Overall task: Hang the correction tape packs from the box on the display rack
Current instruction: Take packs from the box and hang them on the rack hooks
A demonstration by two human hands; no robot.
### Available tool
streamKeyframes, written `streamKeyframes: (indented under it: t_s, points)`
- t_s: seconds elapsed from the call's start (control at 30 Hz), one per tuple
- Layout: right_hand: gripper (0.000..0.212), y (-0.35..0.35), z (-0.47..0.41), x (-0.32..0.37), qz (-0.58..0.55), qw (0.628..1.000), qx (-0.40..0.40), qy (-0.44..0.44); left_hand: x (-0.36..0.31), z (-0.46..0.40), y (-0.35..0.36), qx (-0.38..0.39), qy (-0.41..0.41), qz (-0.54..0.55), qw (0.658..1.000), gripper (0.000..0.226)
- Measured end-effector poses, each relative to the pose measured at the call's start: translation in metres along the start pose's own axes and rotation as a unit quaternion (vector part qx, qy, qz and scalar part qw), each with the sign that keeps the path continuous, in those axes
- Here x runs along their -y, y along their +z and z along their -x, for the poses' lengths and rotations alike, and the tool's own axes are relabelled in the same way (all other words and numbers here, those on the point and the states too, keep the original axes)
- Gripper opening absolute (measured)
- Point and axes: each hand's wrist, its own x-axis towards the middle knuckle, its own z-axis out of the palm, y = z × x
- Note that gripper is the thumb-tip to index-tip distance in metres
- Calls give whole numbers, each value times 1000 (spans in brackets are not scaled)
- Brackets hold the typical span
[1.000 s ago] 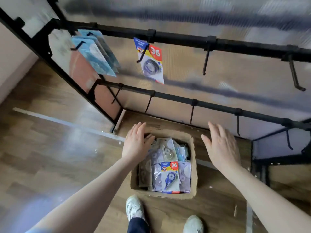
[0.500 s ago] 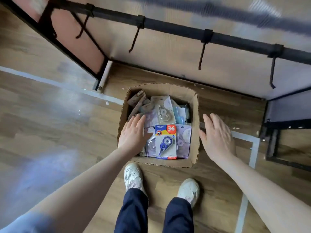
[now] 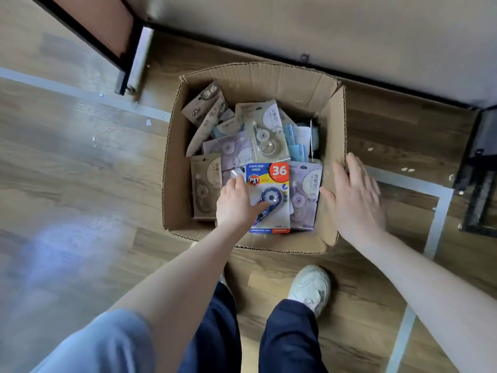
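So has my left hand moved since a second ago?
Yes. The left hand went from the cardboard box rim down inside, onto the blue correction tape pack.

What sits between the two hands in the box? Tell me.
In the head view, the blue-and-yellow pack and a lilac pack lie between the left hand and right hand, which rests on the box wall.

Rack [image 3: 126, 57] cropped above (left shoe [image 3: 222, 278] hidden).
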Motion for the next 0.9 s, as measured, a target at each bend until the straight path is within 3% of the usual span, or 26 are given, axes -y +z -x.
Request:
streamKeyframes:
  t_s: [0.33,0.5,0.67,0.9]
  points:
    - [62,13,-6,-6,2,1000,-14,5,-17,-20,16,-6,-67,108,992,91]
    - [61,6,-7,0,9,1000,1,9,-10,-17,2,-3,-69,236,969,65]
    - [60,-5,-8,8,4,1000,7,10,0,-11,-22,25,-45,198,979,27]
    - [59,-19,-8,22,5,999,31,-26,30,-6,-45,34,-74,250,965,16]
